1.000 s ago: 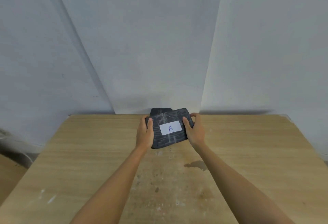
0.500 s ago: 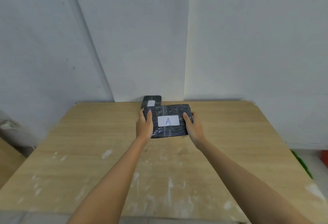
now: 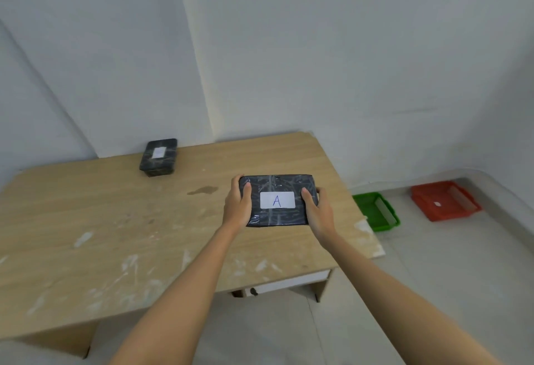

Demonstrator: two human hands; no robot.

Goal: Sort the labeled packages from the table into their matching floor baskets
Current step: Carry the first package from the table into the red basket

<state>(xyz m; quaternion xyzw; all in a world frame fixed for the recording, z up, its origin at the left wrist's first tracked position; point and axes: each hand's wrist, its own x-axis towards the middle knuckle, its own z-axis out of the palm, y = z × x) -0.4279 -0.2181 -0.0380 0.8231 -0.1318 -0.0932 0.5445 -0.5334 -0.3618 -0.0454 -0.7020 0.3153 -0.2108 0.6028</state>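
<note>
A black wrapped package (image 3: 276,188) with a white label reading "A" is held flat above the right part of the wooden table (image 3: 115,220). My left hand (image 3: 237,204) grips its left edge and my right hand (image 3: 316,210) grips its right edge. A second black package (image 3: 159,157) with a white label lies at the table's far edge by the wall; its letter is too small to read. On the floor to the right stand a green basket (image 3: 375,211) and a red basket (image 3: 445,200).
White walls close in behind the table and to the right of the baskets. The table's right edge (image 3: 364,220) lies between me and the green basket. Pale tiled floor spreads out at the lower right.
Both hands have lifted the "A" package off the other one and carried it right. The view has swung right, bringing the floor baskets into sight.
</note>
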